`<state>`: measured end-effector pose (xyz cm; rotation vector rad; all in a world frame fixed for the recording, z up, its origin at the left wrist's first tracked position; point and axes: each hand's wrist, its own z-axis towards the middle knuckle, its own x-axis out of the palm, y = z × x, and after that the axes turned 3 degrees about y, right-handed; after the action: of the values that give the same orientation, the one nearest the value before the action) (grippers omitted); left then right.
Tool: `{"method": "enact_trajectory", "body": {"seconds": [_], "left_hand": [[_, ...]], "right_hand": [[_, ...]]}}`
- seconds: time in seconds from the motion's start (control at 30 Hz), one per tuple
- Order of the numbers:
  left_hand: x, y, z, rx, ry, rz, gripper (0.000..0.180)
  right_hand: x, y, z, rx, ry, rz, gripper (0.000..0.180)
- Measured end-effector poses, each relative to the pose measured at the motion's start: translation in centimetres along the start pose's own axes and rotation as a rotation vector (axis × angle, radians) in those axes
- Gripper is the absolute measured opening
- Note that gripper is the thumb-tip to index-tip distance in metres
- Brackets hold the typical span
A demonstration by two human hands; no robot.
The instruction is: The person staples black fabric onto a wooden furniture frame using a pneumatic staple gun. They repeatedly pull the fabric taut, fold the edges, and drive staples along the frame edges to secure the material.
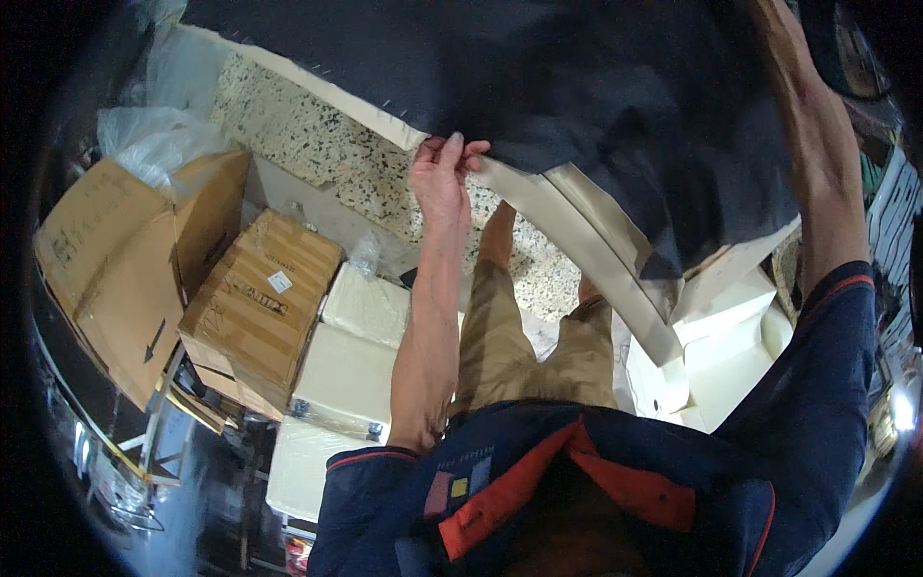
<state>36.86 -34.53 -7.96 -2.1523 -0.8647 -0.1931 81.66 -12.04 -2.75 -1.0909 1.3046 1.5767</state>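
Note:
A large sheet of dark cloth with a cream border spreads across the top of the head view. At the border's near edge, my left hand is closed, thumb and fingers pinching the cream edge. Loose threads show along the dark cloth's left side. To the right of that hand, a long cream strip slants down and right, its far end free. Beside it lies a folded cream flap. My right forearm reaches up past the cloth's right side, and the hand itself is outside the picture.
On the left stand an open cardboard box with clear plastic on top and a taped carton. White plastic-wrapped blocks are stacked beside them. White pieces stand right of my legs, on a speckled floor.

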Motion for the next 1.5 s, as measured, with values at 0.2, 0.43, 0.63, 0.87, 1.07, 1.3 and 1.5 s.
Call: {"method": "enact_trajectory", "body": {"seconds": [0.2, 0.43, 0.63, 0.87, 1.07, 1.3, 1.5], "left_hand": [[0.4, -0.6, -0.8, -0.07, -0.062, 0.159, 0.02], [-1.7, -3.2, -4.5, 0.267, -0.196, 0.744, 0.015], [-0.1, -9.2, -2.2, 0.892, 0.344, 1.348, 0.015], [4.0, -11.9, 0.5, 0.98, 0.839, 1.827, 0.03], [6.0, -12.2, 2.4, 1.026, 1.166, 1.993, 0.032], [6.3, -13.2, 5.0, 0.942, 1.421, 1.924, 0.035], [6.4, -13.9, 6.8, 0.943, 1.496, 1.92, 0.036]], "right_hand": [[-4.6, 7.4, -9.4, 0.247, -0.125, 0.42, 0.03], [-20.4, 26.4, -20.5, 0.175, -0.283, 1.786, 0.04], [-30.7, 34.5, -23.3, -0.364, -0.53, 2.468, 0.049], [-33.0, 36.3, -27.3, -0.432, -0.82, 2.37, 0.053], [-26.6, 31.6, -29.9, -0.436, -0.396, 1.18, 0.005], [1.9, 29.1, -24.6, 0.607, 0.027, 0.855, 0.018], [11.9, 29.8, -23.6, 0.499, 0.073, 0.504, 0.04]]}}
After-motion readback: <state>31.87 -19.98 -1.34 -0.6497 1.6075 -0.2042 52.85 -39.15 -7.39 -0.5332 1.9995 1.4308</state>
